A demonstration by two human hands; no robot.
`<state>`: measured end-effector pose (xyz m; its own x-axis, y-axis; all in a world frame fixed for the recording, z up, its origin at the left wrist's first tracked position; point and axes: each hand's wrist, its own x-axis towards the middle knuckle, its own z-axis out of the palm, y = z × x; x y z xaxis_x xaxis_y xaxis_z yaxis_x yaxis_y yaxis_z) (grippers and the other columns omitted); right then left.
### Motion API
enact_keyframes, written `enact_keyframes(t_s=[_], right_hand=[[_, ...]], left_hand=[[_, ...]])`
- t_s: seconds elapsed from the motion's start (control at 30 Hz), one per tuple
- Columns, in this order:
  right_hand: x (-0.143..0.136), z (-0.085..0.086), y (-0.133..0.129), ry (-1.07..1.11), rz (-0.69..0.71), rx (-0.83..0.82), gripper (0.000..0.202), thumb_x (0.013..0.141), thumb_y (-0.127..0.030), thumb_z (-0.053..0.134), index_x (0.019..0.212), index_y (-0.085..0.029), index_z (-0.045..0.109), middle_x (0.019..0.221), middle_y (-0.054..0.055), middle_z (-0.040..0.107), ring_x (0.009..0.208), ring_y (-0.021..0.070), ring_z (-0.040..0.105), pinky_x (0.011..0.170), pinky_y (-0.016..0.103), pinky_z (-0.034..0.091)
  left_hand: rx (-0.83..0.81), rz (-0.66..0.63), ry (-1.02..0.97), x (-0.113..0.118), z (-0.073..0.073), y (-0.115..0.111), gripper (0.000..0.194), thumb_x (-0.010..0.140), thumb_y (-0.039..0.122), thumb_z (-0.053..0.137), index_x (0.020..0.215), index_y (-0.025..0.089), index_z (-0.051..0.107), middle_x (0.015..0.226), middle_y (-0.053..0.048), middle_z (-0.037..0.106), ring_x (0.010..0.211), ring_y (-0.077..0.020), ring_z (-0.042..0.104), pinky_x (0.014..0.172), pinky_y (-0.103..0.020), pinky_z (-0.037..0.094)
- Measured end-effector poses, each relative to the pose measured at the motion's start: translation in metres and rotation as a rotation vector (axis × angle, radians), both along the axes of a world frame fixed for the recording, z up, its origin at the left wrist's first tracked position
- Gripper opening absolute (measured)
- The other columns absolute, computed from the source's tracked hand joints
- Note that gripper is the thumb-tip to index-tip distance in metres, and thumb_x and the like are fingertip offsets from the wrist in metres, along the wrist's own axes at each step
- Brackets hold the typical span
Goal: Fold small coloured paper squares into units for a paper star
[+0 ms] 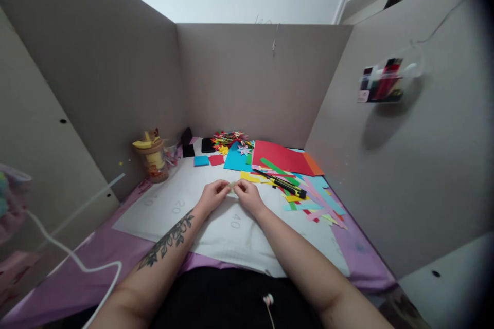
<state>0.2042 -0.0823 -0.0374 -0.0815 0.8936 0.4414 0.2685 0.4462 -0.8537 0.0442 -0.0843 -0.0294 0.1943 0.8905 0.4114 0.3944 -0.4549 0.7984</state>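
Near the middle of the white sheet [154, 221], my left hand [214, 194] and my right hand [247, 195] meet with fingers pinched on a small pale yellow-green paper piece [232, 187]. Its exact shape is hard to make out. Just beyond and right of my right hand lie yellow paper pieces [250, 177] and a yellow-and-black cutter [289, 187]. Blue [201, 161] and red [216, 160] paper squares lie beyond my left hand.
Paper strips [322, 198] spread at the right, below red sheets [281, 158]. Folded paper stars [229, 138] are piled at the back beside a black phone [208, 145]. A tall brown-and-yellow cup [155, 159] stands left. Grey panels [262, 77] enclose the table.
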Motion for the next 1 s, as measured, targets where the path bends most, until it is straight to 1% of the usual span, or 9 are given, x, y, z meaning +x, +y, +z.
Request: enact_keyframes(t_s=[0.1, 0.27, 0.3, 0.33, 0.43, 0.6, 0.7, 0.83, 1.0], right_hand=[[0.0022, -0.0001, 0.0032, 0.066, 0.001, -0.063, 0.013, 0.073, -0.026, 0.048, 0.062, -0.018, 0.049, 0.06, -0.003, 0.047, 0.059, 0.0118, 0.043, 0.056, 0.023, 0.034], [0.0036, -0.0038, 0.0083, 0.154, 0.057, -0.127, 0.008, 0.068, -0.022, 0.047, 0.061, -0.018, 0.049, 0.058, -0.003, 0.047, 0.057, 0.0116, 0.044, 0.056, 0.023, 0.035], [0.0034, -0.005, 0.0089, 0.172, 0.069, -0.128, 0.005, 0.066, -0.021, 0.048, 0.065, -0.018, 0.051, 0.058, -0.004, 0.047, 0.056, 0.0113, 0.043, 0.055, 0.023, 0.035], [0.0031, -0.0062, 0.0094, 0.19, 0.081, -0.127, 0.009, 0.065, -0.02, 0.049, 0.072, -0.018, 0.055, 0.058, -0.005, 0.046, 0.055, 0.011, 0.043, 0.054, 0.022, 0.035], [0.0022, -0.0082, 0.0096, 0.205, 0.099, -0.11, 0.03, 0.065, -0.019, 0.049, 0.094, -0.019, 0.058, 0.061, -0.005, 0.048, 0.053, 0.0103, 0.042, 0.051, 0.022, 0.034], [0.003, -0.0049, 0.0073, 0.164, 0.05, -0.124, 0.019, 0.069, -0.023, 0.05, 0.083, -0.018, 0.062, 0.063, -0.002, 0.053, 0.054, 0.0113, 0.045, 0.052, 0.023, 0.037], [0.0037, -0.0026, 0.0062, 0.152, 0.055, -0.115, 0.015, 0.071, -0.028, 0.053, 0.077, -0.018, 0.062, 0.064, -0.001, 0.056, 0.058, 0.0126, 0.049, 0.055, 0.024, 0.039], [0.0026, -0.0041, 0.007, 0.185, 0.095, -0.109, 0.017, 0.072, -0.034, 0.056, 0.073, -0.017, 0.059, 0.067, 0.0, 0.057, 0.062, 0.0133, 0.051, 0.059, 0.024, 0.041], [-0.0008, -0.0069, 0.008, 0.272, 0.121, -0.156, 0.019, 0.065, -0.027, 0.062, 0.078, -0.019, 0.051, 0.065, -0.004, 0.054, 0.056, 0.0109, 0.049, 0.053, 0.021, 0.039]], left_hand=[[0.043, 0.033, -0.04, -0.0004, -0.0016, 0.002, 0.014, 0.075, 0.027, 0.057, 0.084, 0.017, 0.058, 0.067, 0.002, 0.059, 0.058, -0.0105, 0.053, 0.056, -0.021, 0.041], [-0.037, -0.004, -0.113, -0.0022, -0.0005, 0.0036, 0.016, 0.077, 0.025, 0.052, 0.087, 0.016, 0.061, 0.076, -0.001, 0.064, 0.062, -0.0115, 0.058, 0.061, -0.023, 0.046], [-0.052, -0.004, -0.116, -0.0024, 0.0, 0.0035, 0.018, 0.078, 0.025, 0.051, 0.088, 0.016, 0.062, 0.077, -0.002, 0.064, 0.063, -0.0119, 0.058, 0.061, -0.023, 0.047], [-0.064, -0.007, -0.11, -0.0026, 0.0004, 0.0034, 0.019, 0.078, 0.026, 0.05, 0.089, 0.016, 0.063, 0.076, -0.002, 0.065, 0.063, -0.0123, 0.059, 0.062, -0.024, 0.047], [-0.083, -0.015, -0.081, -0.0028, 0.0006, 0.0032, 0.023, 0.078, 0.027, 0.05, 0.091, 0.016, 0.065, 0.077, -0.004, 0.067, 0.065, -0.0138, 0.06, 0.064, -0.025, 0.048], [-0.061, -0.023, -0.073, -0.0017, -0.0024, 0.0038, 0.027, 0.071, 0.029, 0.061, 0.093, 0.015, 0.067, 0.09, -0.007, 0.07, 0.078, -0.0179, 0.063, 0.071, -0.027, 0.05], [-0.077, -0.025, -0.07, -0.0009, -0.0028, 0.0031, 0.026, 0.071, 0.031, 0.061, 0.09, 0.015, 0.068, 0.085, -0.006, 0.071, 0.074, -0.0173, 0.064, 0.067, -0.026, 0.05], [-0.119, 0.035, -0.077, -0.001, -0.0003, 0.0019, 0.023, 0.074, 0.034, 0.058, 0.081, 0.015, 0.068, 0.066, -0.002, 0.068, 0.057, -0.0138, 0.061, 0.056, -0.023, 0.047], [-0.192, 0.053, -0.196, -0.0018, 0.0016, 0.0031, 0.023, 0.074, 0.035, 0.059, 0.082, 0.014, 0.064, 0.063, -0.001, 0.066, 0.055, -0.0134, 0.061, 0.05, -0.021, 0.045]])
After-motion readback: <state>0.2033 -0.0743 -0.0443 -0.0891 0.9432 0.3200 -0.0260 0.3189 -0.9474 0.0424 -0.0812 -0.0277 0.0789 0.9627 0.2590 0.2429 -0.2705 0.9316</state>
